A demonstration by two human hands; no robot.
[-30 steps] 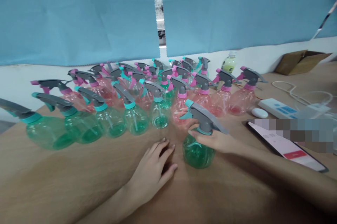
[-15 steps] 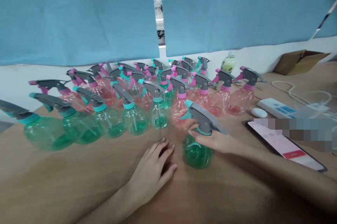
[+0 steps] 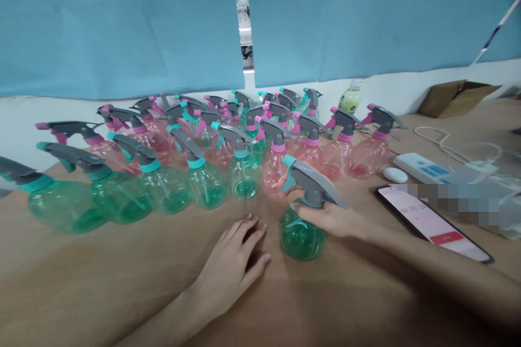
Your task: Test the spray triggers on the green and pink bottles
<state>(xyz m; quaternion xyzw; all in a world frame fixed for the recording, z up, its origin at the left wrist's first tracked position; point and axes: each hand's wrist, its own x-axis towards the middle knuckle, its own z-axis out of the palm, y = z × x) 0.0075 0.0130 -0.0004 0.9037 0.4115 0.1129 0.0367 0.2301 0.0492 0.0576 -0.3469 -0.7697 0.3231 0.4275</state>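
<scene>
My right hand [image 3: 321, 215] is closed around the neck of a green spray bottle [image 3: 303, 235] with a grey and turquoise trigger head. The bottle is upright on the wooden table, with green liquid inside, and its nozzle points left. Some of my right fingers are hidden behind the bottle's head. To its left, my left hand [image 3: 234, 252] lies on the table, fingers stretched out and holding nothing. Beyond both hands stand several other green spray bottles [image 3: 207, 189] in a row, and pink spray bottles [image 3: 274, 165] with pink nozzles behind them.
On the right lie a phone [image 3: 431, 222], a white oval object [image 3: 395, 175] and a white power strip [image 3: 421, 166] with cables [image 3: 443, 140]. Farther back are a labelled bottle [image 3: 350, 98] and an open cardboard box [image 3: 456, 98]. A blue cloth [image 3: 142, 26] hangs behind the table [image 3: 101, 287].
The whole view has shifted slightly, so things on the table appear a little farther left. Both hands keep their poses, the right still around the green spray bottle.
</scene>
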